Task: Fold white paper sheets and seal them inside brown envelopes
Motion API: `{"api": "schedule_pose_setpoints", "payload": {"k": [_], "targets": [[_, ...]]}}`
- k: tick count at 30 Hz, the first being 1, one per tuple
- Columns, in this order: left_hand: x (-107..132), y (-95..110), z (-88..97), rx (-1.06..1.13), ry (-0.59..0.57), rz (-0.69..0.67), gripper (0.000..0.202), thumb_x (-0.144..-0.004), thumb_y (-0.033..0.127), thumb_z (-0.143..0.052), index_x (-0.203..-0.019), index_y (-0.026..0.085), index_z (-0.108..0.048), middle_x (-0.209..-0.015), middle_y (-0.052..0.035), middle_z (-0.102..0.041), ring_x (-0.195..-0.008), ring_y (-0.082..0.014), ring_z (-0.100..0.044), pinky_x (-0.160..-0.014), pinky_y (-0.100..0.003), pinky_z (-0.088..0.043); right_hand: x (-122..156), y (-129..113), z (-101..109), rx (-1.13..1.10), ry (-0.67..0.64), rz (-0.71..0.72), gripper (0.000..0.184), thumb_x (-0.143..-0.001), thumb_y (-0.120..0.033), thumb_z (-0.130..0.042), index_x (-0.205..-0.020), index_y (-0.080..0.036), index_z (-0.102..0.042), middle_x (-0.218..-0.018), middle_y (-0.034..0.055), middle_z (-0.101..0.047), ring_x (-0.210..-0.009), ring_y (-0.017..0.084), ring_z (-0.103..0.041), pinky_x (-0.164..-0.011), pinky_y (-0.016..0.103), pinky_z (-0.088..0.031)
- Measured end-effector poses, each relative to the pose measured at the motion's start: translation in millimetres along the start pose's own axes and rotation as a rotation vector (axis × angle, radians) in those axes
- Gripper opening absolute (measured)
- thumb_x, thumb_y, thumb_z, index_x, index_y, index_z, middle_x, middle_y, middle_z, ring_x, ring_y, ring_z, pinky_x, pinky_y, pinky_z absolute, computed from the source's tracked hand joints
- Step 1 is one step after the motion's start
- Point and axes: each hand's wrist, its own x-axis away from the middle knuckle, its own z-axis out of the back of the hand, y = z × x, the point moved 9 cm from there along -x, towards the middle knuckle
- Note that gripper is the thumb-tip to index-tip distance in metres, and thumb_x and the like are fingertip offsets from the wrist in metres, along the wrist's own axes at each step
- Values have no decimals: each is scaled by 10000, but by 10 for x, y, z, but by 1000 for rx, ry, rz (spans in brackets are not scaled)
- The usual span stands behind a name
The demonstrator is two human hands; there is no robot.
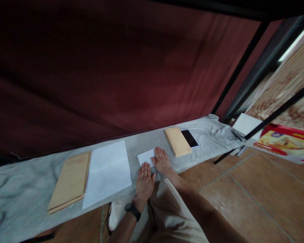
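My left hand (145, 179) and my right hand (162, 160) both lie flat, fingers stretched out, on a small folded white paper (145, 157) on the grey cloth (27, 182) spread over a low ledge. The left hand, with a black watch on the wrist, presses the paper's near edge. The right hand covers its right part. A larger white sheet (107, 172) lies just left of my hands.
A stack of brown envelopes (71, 182) lies left of the white sheet. Another brown envelope stack (177, 141) and a dark phone (189, 138) lie to the right. A dark red curtain hangs behind. Tiled floor, black metal bars and a red printed box (286, 141) are at right.
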Motion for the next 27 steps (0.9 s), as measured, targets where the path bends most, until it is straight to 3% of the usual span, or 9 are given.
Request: {"api": "schedule_pose_setpoints", "payload": {"k": [13,19,24,27], "targets": [[218,-110,-12,64,67,-37,746,-989,532,-408,-1509,-3,-392,-1544,-282,-424,-1486,-359,-351,-1166,-547,-377,271,123,143,-5,-6,71,586,-1041,-372,-391,-1551,-85,-373,-1596,155,-379,-1481,276,-375,-1238,473,-235],[201,-108,-24,53,53,-16,753,-983,543,-407,-1480,-22,-424,-1526,-287,-447,-1478,-361,-364,-1173,-537,-372,234,-165,251,-80,-44,279,539,-1058,-412,-388,-1554,-202,-389,-1621,74,-359,-1492,240,-358,-1246,442,-243],[190,-135,11,34,25,-6,636,-1004,447,-387,-1423,-19,-499,-1486,-274,-504,-1441,-355,-427,-1167,-524,-385,299,-256,209,-104,-47,273,491,-1070,-410,-381,-1516,-217,-453,-1607,77,-388,-1480,217,-382,-1228,429,-283],[43,-171,79,77,31,-4,523,-1023,328,-334,-1399,30,-541,-1451,-230,-561,-1423,-305,-460,-1175,-497,-384,310,-234,194,-110,-34,218,479,-1071,-376,-379,-1515,-213,-454,-1604,81,-389,-1481,210,-381,-1223,430,-292]]}}
